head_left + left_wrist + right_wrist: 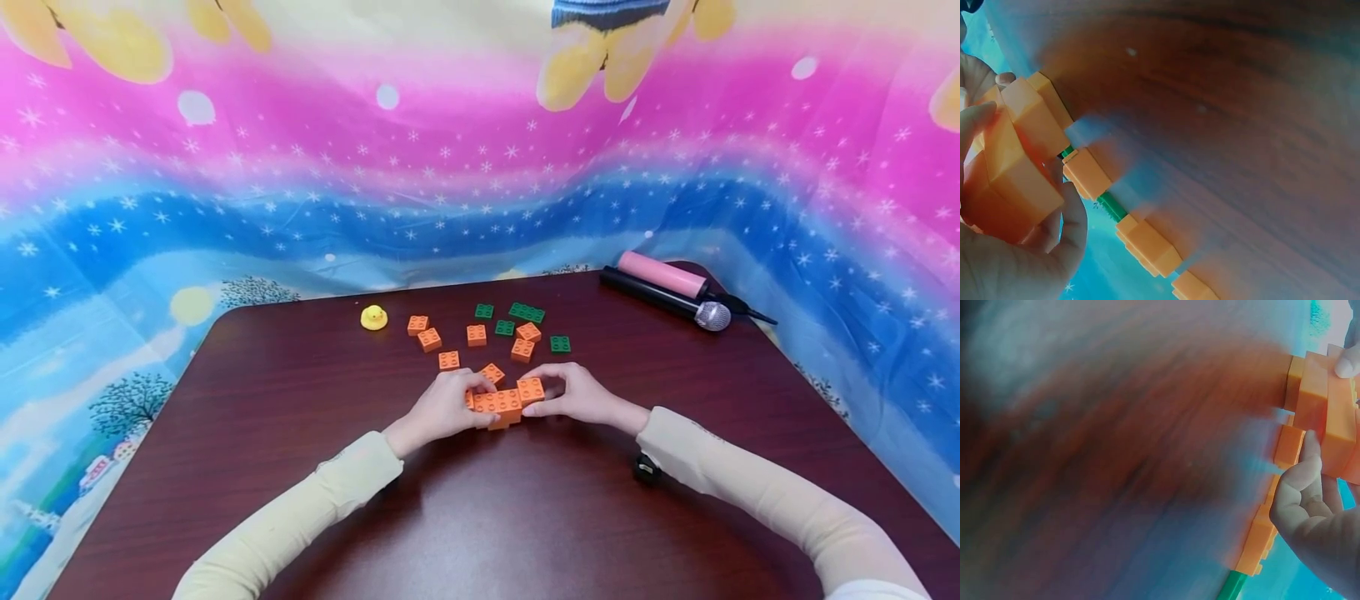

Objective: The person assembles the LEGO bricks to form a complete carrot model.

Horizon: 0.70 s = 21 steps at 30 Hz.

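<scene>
Between the two hands, over the middle of the table, is a joined block of orange toy bricks [497, 405]. My left hand [444, 407] grips its left end, thumb on the near side and fingers on the far side. At the right end, an orange brick [531, 389] sits higher than the others. My right hand [583, 397] pinches that end, its thumb near the lower edge. The left wrist view shows the orange block [1019, 150] from the side, partly covered by fingers. In the right wrist view, fingertips touch the block [1338, 434].
Loose orange bricks [476, 335] and green bricks [528, 312] lie scattered beyond the hands. A yellow rubber duck [373, 317] stands at the back left. A microphone [660, 296] and a pink cylinder [662, 274] lie at the back right. A patterned cloth [420, 225] hangs behind the table [480, 517].
</scene>
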Available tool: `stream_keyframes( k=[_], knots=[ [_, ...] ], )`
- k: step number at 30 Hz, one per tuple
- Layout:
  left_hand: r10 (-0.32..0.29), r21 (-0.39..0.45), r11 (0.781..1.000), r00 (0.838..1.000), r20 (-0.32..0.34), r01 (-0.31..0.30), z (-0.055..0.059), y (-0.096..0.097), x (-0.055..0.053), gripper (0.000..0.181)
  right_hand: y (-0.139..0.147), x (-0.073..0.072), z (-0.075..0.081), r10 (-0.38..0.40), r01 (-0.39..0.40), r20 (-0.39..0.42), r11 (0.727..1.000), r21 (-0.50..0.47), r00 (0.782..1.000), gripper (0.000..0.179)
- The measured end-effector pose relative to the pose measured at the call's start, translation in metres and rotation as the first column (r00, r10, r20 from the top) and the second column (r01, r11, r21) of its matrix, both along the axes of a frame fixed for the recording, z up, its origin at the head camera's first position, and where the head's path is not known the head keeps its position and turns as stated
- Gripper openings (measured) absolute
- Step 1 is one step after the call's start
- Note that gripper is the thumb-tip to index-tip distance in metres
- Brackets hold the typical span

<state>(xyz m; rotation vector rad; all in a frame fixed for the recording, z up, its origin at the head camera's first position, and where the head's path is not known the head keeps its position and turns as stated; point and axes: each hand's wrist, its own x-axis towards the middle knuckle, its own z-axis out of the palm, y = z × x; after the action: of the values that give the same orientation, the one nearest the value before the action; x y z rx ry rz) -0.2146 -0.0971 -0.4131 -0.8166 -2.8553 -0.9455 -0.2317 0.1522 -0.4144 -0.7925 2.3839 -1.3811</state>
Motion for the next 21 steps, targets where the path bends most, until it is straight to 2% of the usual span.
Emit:
stream_keyframes(
  k=[7, 12, 18, 21],
  knots=[
    [0.031, 0.011, 0.999, 0.999, 0.014, -0.031, 0.003, -0.008, 0.001, 0.045, 0.000, 0.000, -0.002, -0.011, 0.012, -0.025, 0.999, 0.033, 1.000, 0.049],
    [0.044, 0.005, 0.999, 0.999, 0.009, -0.044, 0.001, -0.014, 0.003, 0.045, -0.002, -0.002, -0.004, -0.034, 0.035, -0.022, 0.998, 0.060, 0.999, 0.050],
    [0.032, 0.008, 0.999, 0.999, -0.009, -0.032, 0.000, -0.017, 0.003, 0.042, -0.004, -0.003, -0.005, -0.052, 0.054, -0.025, 0.996, 0.069, 0.998, 0.045],
    [0.032, 0.054, 0.998, 0.999, 0.023, -0.034, 0.003, -0.020, 0.002, 0.044, -0.004, -0.003, -0.006, -0.047, 0.048, -0.016, 0.997, 0.065, 0.999, 0.044]
  ],
)
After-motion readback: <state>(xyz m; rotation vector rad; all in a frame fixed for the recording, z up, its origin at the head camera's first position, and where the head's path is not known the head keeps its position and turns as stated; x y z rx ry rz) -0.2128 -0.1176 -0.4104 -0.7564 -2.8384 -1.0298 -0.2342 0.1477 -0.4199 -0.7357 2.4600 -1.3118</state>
